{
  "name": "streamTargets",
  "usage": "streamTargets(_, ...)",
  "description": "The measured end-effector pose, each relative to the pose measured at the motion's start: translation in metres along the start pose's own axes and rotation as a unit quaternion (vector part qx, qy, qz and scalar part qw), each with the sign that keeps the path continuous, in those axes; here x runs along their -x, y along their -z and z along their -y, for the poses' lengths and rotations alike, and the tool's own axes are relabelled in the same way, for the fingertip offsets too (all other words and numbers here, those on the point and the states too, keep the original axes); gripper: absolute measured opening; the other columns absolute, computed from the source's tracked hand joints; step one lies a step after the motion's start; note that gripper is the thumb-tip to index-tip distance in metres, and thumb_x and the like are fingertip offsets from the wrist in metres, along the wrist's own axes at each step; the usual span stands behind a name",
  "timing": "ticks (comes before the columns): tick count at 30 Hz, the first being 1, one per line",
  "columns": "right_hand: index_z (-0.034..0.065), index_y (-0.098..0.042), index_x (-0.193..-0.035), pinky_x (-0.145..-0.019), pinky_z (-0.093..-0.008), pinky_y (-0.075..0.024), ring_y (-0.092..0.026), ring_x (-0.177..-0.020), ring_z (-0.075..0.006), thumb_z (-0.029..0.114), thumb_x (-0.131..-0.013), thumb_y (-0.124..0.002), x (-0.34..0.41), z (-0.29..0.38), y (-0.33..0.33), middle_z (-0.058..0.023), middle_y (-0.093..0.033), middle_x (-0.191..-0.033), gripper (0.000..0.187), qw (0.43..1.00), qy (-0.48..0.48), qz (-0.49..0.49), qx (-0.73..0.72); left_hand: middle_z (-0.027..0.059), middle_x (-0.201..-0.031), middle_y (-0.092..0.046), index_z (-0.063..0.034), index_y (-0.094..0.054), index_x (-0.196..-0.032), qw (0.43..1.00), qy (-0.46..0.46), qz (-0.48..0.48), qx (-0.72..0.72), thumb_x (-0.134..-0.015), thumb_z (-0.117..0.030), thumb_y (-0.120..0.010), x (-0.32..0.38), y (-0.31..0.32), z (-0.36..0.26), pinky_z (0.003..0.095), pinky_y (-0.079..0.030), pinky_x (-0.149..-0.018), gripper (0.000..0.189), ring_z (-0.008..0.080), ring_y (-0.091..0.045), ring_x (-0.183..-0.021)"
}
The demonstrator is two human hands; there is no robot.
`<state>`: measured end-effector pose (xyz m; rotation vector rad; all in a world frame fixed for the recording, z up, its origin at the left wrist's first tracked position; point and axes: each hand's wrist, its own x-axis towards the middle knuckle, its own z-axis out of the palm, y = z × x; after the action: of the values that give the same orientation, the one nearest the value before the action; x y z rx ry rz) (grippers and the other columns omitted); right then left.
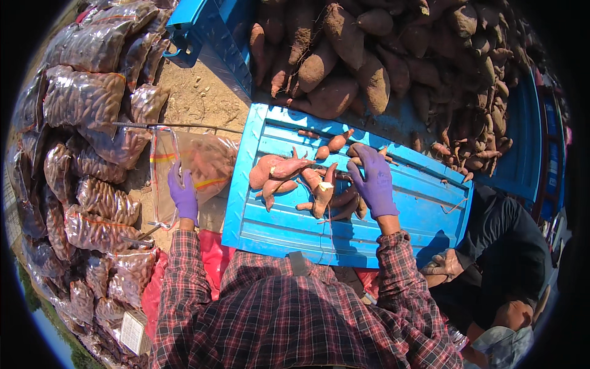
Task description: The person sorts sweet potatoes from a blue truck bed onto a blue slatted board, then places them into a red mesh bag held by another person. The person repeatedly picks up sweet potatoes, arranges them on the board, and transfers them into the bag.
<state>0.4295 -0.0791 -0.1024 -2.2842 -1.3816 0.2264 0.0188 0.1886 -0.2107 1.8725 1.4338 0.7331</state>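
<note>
My left hand (pixel 183 191), in a purple glove, is at the near side of a clear plastic bag (pixel 163 193) with red and yellow stripes; whether its fingers grip the film cannot be told. Sweet potatoes (pixel 212 159) fill the bag's far part, and a metal rod (pixel 184 125) runs along its top edge. On the blue metal tailgate (pixel 276 226) lies a loose group of small sweet potatoes (pixel 288 168). My right hand (pixel 372 182), gloved the same way, reaches over the right side of this group, fingers bent beside a sweet potato (pixel 355 150); its grip is partly hidden.
Large sweet potatoes (pixel 341 37) are heaped on the truck bed beyond the tailgate. Many filled plastic bags (pixel 83 97) are stacked at the left on dry soil (pixel 198 92). A co-worker in dark clothes (pixel 502 235) sits close at the right, a gloved hand (pixel 442 265) near the tailgate's corner.
</note>
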Motion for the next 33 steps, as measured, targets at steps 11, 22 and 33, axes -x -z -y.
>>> streamTargets(11,0.0098,-0.048,-0.146,-0.108,-0.0532,-0.0393,-0.047,-0.133,-0.0409,0.047,-0.086,-0.070,-0.171,-0.031,-0.076,-0.0191,-0.054,-0.142,0.074,0.976,-0.051,0.053,0.206,0.0176,-0.137,-0.061,-0.0036,-0.059,-0.136,0.924,-0.310,0.207,-0.083,-0.094,-0.028,-0.069,-0.030,-0.185,-0.177,0.0449,-0.041,-0.111,0.049,0.0363,-0.054,-0.129)
streamTargets(22,0.0092,-0.049,-0.147,-0.118,-0.0513,-0.0308,-0.043,-0.140,-0.0377,0.051,-0.088,-0.068,-0.161,-0.041,-0.061,-0.0183,-0.047,-0.152,0.074,0.974,0.006,0.097,0.206,0.0216,-0.126,-0.055,-0.0044,-0.063,-0.125,0.933,-0.220,0.160,-0.236,-0.095,-0.054,-0.060,-0.063,-0.250,-0.184,0.0520,-0.044,-0.093,0.058,0.0395,-0.056,-0.111)
streamTargets(33,0.0121,-0.034,-0.155,-0.096,-0.0525,-0.0518,-0.060,-0.118,-0.0442,0.047,-0.080,-0.081,-0.166,-0.088,-0.001,-0.0245,-0.047,-0.142,0.095,0.966,-0.236,-0.103,-0.002,0.0260,-0.149,-0.044,0.0019,-0.066,-0.118,0.869,-0.267,0.209,-0.361,-0.091,-0.050,-0.063,-0.039,-0.268,-0.164,0.0572,-0.026,-0.112,0.059,0.0409,-0.039,-0.137)
